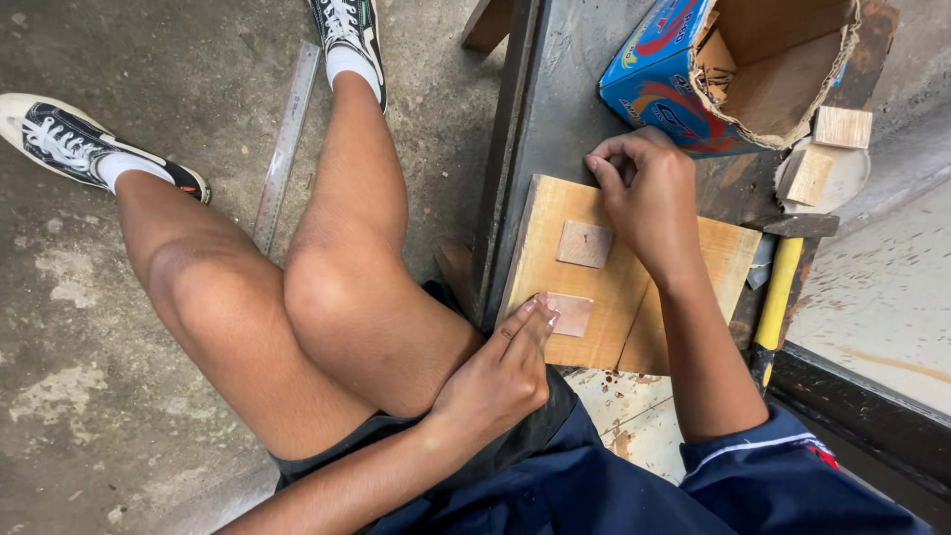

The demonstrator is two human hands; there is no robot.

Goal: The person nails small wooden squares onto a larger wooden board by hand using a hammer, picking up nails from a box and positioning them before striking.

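Item, positioning step: our left hand (500,372), fingers extended, steadies the near small wood square (569,314) on the board (619,287) atop the desk (560,99); our right hand (649,193), curled closed, rests beside the far square (584,244); next likely calls for aligning them.

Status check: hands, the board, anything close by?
Left hand fingertips on near small square. Right hand pressing board at far edge, empty. Second square lies between. Open box just behind right hand.
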